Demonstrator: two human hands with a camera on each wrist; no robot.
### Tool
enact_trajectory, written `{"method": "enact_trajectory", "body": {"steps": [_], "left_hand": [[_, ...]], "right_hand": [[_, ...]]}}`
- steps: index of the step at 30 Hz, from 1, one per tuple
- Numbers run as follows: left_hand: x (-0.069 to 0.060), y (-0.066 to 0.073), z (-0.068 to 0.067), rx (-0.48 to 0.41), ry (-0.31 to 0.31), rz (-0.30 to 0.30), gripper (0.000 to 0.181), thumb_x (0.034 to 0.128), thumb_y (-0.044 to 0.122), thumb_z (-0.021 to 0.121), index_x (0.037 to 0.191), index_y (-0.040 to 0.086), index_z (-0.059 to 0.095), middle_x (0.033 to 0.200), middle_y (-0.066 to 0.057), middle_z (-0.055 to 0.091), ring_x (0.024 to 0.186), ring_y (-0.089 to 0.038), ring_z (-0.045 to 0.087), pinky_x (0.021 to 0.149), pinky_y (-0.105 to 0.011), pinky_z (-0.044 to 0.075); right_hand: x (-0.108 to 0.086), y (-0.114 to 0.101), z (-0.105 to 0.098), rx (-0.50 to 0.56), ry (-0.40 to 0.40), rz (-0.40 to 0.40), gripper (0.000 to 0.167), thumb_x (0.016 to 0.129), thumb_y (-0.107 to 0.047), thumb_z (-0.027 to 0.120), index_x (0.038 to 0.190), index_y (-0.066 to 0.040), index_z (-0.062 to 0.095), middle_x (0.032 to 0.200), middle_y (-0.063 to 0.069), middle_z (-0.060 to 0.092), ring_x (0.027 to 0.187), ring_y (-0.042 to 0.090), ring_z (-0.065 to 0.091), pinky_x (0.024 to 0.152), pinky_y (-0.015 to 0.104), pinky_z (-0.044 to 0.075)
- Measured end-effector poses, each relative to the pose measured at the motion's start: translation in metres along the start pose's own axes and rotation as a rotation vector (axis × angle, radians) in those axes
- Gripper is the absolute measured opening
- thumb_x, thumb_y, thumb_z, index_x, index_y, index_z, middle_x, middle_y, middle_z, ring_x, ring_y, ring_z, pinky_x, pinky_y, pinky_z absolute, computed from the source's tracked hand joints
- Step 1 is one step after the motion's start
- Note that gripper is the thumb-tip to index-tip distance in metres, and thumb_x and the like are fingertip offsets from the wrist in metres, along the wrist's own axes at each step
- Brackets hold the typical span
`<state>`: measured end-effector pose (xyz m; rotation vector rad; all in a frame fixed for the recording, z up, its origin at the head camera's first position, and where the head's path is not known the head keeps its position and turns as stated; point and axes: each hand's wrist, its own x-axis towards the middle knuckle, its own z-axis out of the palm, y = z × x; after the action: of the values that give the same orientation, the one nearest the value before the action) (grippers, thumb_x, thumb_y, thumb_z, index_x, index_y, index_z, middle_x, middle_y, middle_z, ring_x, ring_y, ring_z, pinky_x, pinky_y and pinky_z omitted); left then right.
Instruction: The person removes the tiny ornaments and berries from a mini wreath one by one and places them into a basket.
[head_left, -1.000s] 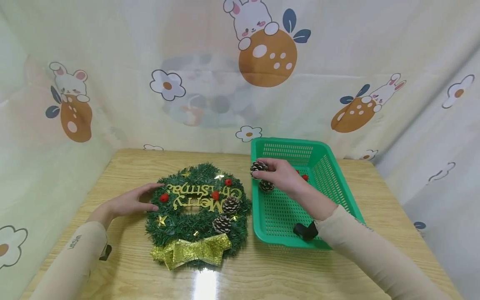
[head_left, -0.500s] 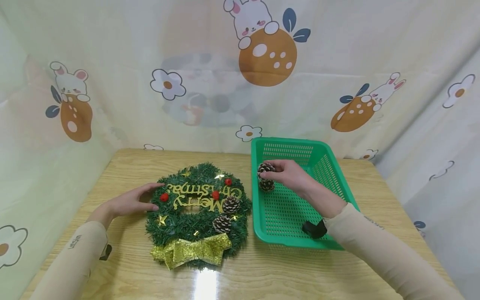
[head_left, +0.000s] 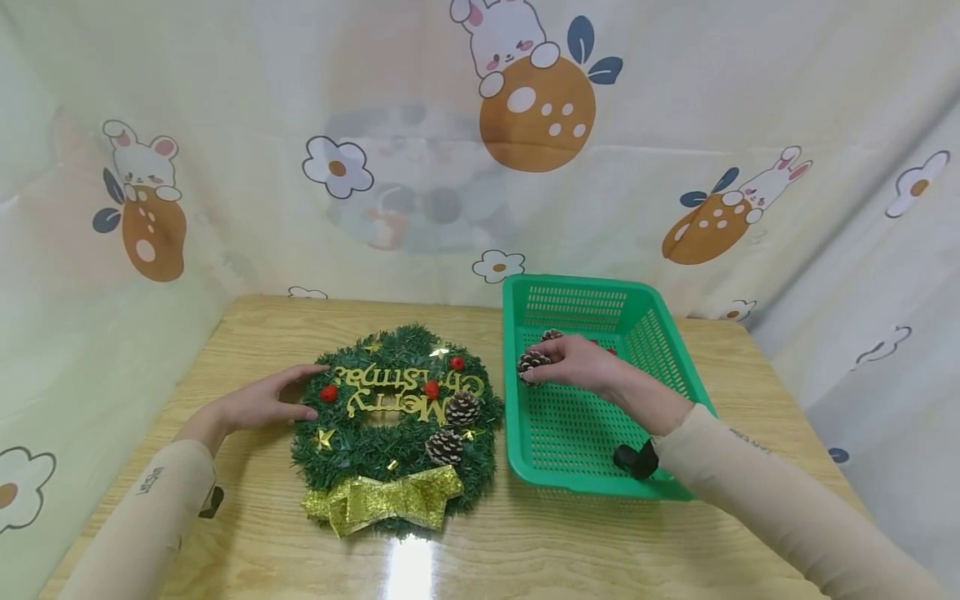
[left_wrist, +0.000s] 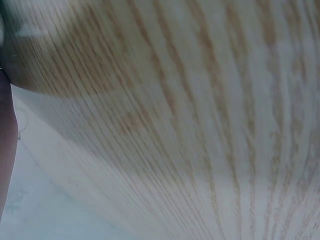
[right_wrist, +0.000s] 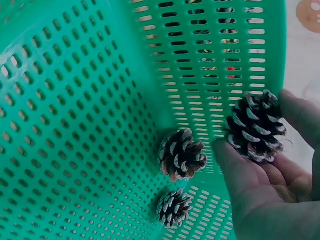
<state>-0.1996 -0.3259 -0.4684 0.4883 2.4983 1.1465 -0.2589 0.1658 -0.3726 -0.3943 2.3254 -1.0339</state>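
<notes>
My right hand point(head_left: 581, 363) pinches a pine cone point(head_left: 534, 367) between thumb and fingers inside the green basket point(head_left: 512, 433), near its left wall. Two more pine cones, a larger-looking one point(right_wrist: 182, 155) and a second point(right_wrist: 175, 208), sit lower in the basket in the right wrist view. My left hand point(head_left: 258, 402) rests at the left edge of a green Christmas wreath point(head_left: 337, 458), fingers fairly straight and spread from the thumb. Gold lettering, red berries, gold stars, a gold bow point(head_left: 397, 500) and two pine cones point(head_left: 453, 429) decorate the wreath. The lettering appears upside down.
Red pieces point(head_left: 611, 351) lie in the basket, partly behind my right hand. Both stand on a wooden table point(head_left: 480, 550), with a printed curtain point(head_left: 420, 225) behind and at the sides. A dark strap piece point(head_left: 636, 459) hangs at my right wrist.
My right hand has moved slightly right and nearer in the basket. A pine cone now shows behind it; whether the held cone is the same one, I cannot tell. The left hand stays still.
</notes>
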Motion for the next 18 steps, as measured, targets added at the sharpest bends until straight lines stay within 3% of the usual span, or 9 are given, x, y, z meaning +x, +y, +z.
{"method": "enact_trajectory", "body": {"steps": [11,18], "left_hand": [[-0.002,0.009,-0.002,-0.014,0.0,0.005,0.079,0.0889,0.031,0.072,0.153,0.011,0.031,0.158,-0.026,0.016,0.143,-0.051,0.01,0.109,-0.072,0.006],[-0.003,0.01,-0.002,-0.004,0.002,-0.004,0.079,0.0888,0.032,0.072,0.153,0.013,0.03,0.159,-0.025,0.015,0.144,-0.05,0.009,0.109,-0.073,0.005]], "right_hand": [[0.01,0.01,0.0,-0.116,-0.173,0.048,0.065,0.09,-0.027,0.072,0.143,-0.001,0.047,0.15,0.018,0.041,0.138,0.039,0.036,0.104,0.05,0.044],[0.017,0.019,0.001,-0.162,-0.202,0.026,0.066,0.087,-0.025,0.074,0.14,0.003,0.049,0.147,0.02,0.045,0.128,0.035,0.05,0.097,0.045,0.05]]}}
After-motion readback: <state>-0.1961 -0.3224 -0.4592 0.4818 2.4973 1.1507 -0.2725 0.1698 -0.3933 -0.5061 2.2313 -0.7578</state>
